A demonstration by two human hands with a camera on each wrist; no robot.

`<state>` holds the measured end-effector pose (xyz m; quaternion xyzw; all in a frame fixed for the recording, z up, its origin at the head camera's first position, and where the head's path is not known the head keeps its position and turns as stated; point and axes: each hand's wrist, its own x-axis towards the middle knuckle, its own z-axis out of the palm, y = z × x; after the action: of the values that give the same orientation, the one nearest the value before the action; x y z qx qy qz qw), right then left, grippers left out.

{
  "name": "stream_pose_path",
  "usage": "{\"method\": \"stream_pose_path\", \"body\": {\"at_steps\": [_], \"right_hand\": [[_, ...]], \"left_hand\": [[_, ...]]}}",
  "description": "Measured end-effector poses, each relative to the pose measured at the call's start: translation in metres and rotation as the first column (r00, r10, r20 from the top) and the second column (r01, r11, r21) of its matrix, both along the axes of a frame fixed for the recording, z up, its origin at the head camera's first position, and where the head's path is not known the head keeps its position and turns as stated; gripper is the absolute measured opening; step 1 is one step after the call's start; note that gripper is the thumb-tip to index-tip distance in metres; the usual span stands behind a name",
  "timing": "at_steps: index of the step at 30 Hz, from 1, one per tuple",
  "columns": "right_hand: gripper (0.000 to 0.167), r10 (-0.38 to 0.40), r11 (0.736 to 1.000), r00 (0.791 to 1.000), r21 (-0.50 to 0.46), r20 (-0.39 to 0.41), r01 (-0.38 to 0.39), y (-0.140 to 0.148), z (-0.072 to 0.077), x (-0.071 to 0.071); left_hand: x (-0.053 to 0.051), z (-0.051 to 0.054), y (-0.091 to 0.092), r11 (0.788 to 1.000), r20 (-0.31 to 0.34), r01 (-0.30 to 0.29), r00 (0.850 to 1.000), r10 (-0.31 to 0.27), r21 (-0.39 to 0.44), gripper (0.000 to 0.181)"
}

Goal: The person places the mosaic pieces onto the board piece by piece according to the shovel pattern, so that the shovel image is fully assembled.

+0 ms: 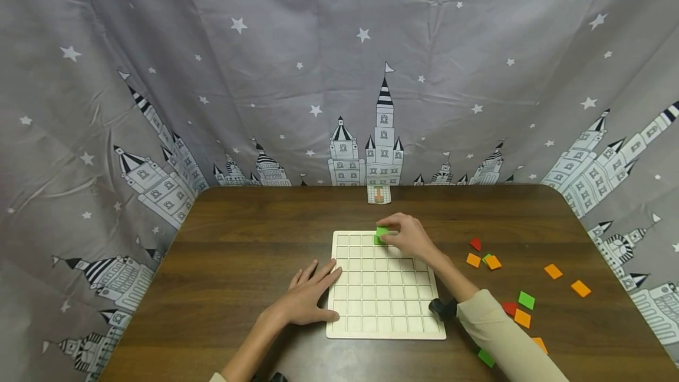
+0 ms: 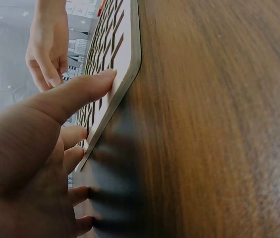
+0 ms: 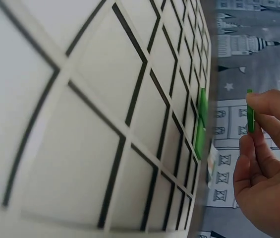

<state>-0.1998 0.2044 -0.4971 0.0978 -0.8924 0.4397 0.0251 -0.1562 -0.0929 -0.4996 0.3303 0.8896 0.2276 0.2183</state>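
The pale gridded board (image 1: 371,293) lies on the table. My right hand (image 1: 409,237) is over its far edge, pinching a thin green tile (image 3: 250,113) between thumb and fingers, apart from the board in the right wrist view. Two green pieces, one nearer (image 3: 199,141) and one beside it (image 3: 203,105), lie at the board's far side. My left hand (image 1: 309,299) rests at the board's left edge with fingers spread; its thumb (image 2: 97,85) touches the rim and two fingertips reach the edge.
A small printed card (image 1: 379,194) lies at the table's back edge. Right of the board are scattered orange tiles (image 1: 553,271), green tiles (image 1: 527,300) and red pieces (image 1: 475,244), some near or partly under the right forearm. A grey patterned curtain (image 1: 318,75) hangs behind the table.
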Motion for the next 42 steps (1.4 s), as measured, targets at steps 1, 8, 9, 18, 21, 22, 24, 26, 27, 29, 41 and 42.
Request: {"method": "stream_pose_path", "body": {"at_steps": [1,8,9,18,21,22,24,26,27,29,41,42], "right_hand": [[0.03,0.003,1.0,1.0,0.004,0.008,-0.003,-0.002,-0.001,-0.002],[0.028,-0.01,1.0,0.998,0.03,0.063,0.009,-0.014,-0.008,-0.011],[0.027,-0.012,0.999,0.998,0.036,0.065,0.009,-0.016,-0.009,-0.012],[0.024,0.006,0.998,0.997,0.068,0.078,-0.011,-0.022,-0.02,-0.018],[0.025,0.008,0.996,0.997,0.084,0.079,-0.014,-0.024,-0.021,-0.019],[0.025,0.007,0.996,0.997,0.089,0.078,-0.014,-0.025,-0.021,-0.019],[0.024,0.003,0.996,0.997,0.093,0.073,-0.01,-0.026,-0.022,-0.019],[0.024,0.002,0.995,0.998,0.096,0.063,-0.008,-0.026,-0.022,-0.018],[0.024,0.004,0.995,0.999,0.099,0.053,-0.009,-0.027,-0.022,-0.018],[0.025,0.01,0.994,1.0,0.11,0.03,-0.013,-0.027,-0.022,-0.018],[0.027,0.03,0.984,0.999,0.175,0.041,-0.037,-0.033,-0.021,-0.021],[0.027,0.027,0.983,0.999,0.18,0.045,-0.034,-0.033,-0.02,-0.021]], "left_hand": [[0.0,0.0,0.0,1.0,0.0,-0.001,1.0,0.001,-0.001,0.09],[-0.001,-0.001,0.0,1.0,0.014,-0.003,1.0,0.003,-0.004,0.09],[-0.001,-0.001,0.0,1.0,0.017,-0.003,1.0,0.003,-0.006,0.09],[-0.001,-0.001,0.0,1.0,0.027,-0.001,1.0,0.001,-0.004,0.09],[0.0,0.0,0.0,1.0,0.028,-0.002,1.0,0.002,-0.008,0.09],[0.0,0.0,0.0,1.0,0.027,-0.003,1.0,0.003,-0.009,0.09],[0.0,0.0,0.0,1.0,0.027,-0.003,1.0,0.003,-0.009,0.09],[0.0,0.001,0.0,1.0,0.026,-0.002,1.0,0.002,-0.008,0.09],[0.0,0.001,0.0,1.0,0.027,-0.001,1.0,0.001,-0.007,0.089],[0.0,0.001,0.0,1.0,0.026,0.0,1.0,0.0,-0.004,0.089],[0.0,0.0,0.0,1.0,0.019,-0.001,1.0,0.001,-0.004,0.089],[0.0,0.0,0.0,1.0,0.021,-0.003,1.0,0.003,-0.004,0.089]]}}
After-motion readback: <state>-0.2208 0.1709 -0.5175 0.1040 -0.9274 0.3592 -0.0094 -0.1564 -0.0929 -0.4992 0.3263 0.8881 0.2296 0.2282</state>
